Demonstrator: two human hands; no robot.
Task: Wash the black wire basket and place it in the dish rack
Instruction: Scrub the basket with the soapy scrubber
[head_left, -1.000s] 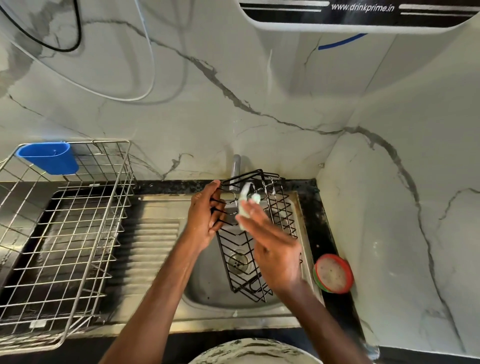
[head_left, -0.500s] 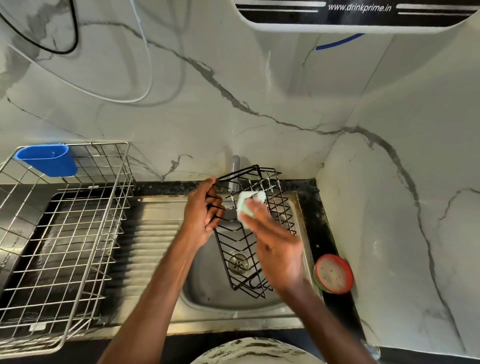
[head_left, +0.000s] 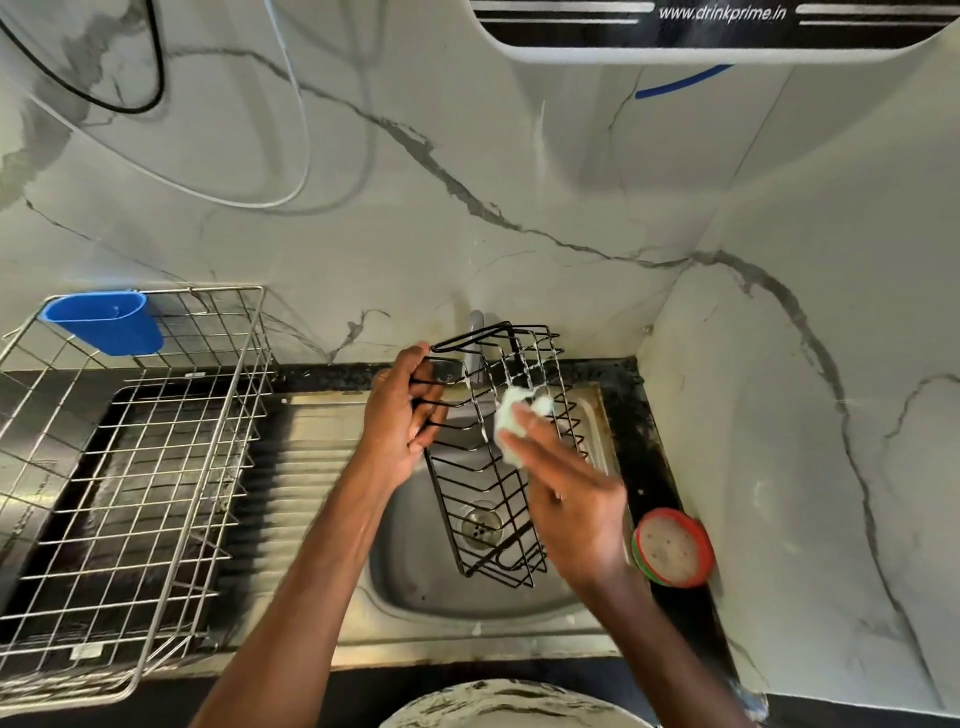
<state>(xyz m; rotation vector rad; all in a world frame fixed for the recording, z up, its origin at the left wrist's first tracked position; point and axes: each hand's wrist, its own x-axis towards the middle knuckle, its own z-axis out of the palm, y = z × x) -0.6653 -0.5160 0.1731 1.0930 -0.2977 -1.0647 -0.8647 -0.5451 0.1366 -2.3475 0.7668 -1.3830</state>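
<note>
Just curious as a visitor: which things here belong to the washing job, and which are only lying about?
In use: black wire basket, white sponge, left hand, right hand, steel sink, silver wire dish rack.
Lying about: blue plastic cup, round red-rimmed tub, white wall-mounted purifier.

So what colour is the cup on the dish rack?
The cup is blue, clearest in the head view.

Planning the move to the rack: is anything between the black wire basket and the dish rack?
Nothing visible does. The left hand holds the black wire basket over the sink while the right hand presses a white sponge to it; only the ribbed drainboard lies between it and the dish rack.
</note>
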